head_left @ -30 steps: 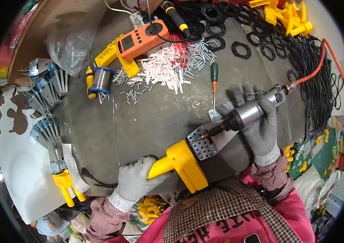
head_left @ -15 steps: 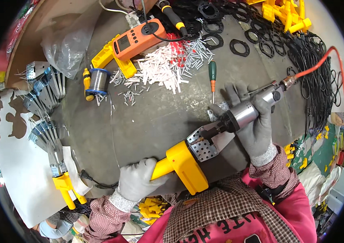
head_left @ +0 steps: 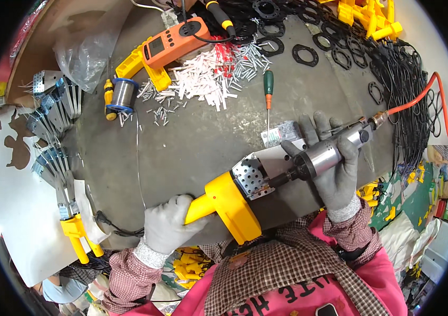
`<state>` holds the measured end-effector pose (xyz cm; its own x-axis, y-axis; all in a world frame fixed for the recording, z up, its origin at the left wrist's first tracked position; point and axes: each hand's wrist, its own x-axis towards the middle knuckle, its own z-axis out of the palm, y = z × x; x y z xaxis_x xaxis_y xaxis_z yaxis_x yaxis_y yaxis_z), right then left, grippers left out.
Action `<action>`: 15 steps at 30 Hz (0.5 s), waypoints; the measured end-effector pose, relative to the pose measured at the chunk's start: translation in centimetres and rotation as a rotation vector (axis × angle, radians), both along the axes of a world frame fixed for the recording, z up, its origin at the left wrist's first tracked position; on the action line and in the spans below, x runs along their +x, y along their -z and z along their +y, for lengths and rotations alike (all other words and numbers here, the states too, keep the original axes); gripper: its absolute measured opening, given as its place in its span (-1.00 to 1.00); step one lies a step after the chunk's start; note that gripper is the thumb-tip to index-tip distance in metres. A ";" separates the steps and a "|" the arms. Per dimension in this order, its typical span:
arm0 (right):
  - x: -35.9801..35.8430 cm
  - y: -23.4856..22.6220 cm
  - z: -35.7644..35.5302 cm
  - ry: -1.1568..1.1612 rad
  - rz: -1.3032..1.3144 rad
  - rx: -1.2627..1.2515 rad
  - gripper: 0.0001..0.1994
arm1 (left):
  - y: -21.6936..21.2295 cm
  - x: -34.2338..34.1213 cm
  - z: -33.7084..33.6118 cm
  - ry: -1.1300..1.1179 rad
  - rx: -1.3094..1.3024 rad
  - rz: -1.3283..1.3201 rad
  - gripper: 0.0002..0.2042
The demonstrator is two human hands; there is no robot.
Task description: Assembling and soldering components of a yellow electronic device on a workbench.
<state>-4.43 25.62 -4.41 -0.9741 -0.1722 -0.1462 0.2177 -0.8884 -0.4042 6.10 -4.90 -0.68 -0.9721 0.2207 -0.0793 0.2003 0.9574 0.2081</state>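
Note:
My left hand (head_left: 168,224), in a grey glove, is closed round the grip of a yellow plastic handle (head_left: 233,206). A perforated metal bracket (head_left: 251,176) with a flat grey plate (head_left: 274,158) juts from that handle. My right hand (head_left: 334,184), gloved too, holds a silver air screwdriver (head_left: 325,157) from below, some fingers spread. The driver's dark nose points left, its tip at the near right edge of the bracket; contact I cannot tell. Just beyond lie a green-handled screwdriver (head_left: 268,87) and a small metal part (head_left: 281,132), partly behind the plate.
An orange hose (head_left: 419,100) runs from the air screwdriver to the right. Farther off are a pile of pale sleeves and screws (head_left: 203,79), an orange meter (head_left: 176,45), a solder spool (head_left: 124,95) and black gaskets (head_left: 305,55). Black cables (head_left: 405,95) hang at right; finished-looking metal plates (head_left: 55,174) stand left.
The air screwdriver has drawn back to the right and nearer me, its tip moving from over the bracket's middle to its edge. The plate now shows beyond the driver. The view has shifted slightly.

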 end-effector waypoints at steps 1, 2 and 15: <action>-0.1 0.1 0.2 -0.008 -0.012 -0.013 -0.60 | 0.1 0.0 0.1 0.001 -0.001 -0.003 -0.57; -0.1 0.0 0.2 -0.005 -0.012 -0.011 -0.60 | 0.2 0.0 0.1 0.003 -0.002 -0.006 -0.57; -0.5 -1.4 -0.9 0.005 -0.073 0.000 -0.68 | 0.3 -0.7 0.7 0.010 -0.012 0.059 -0.59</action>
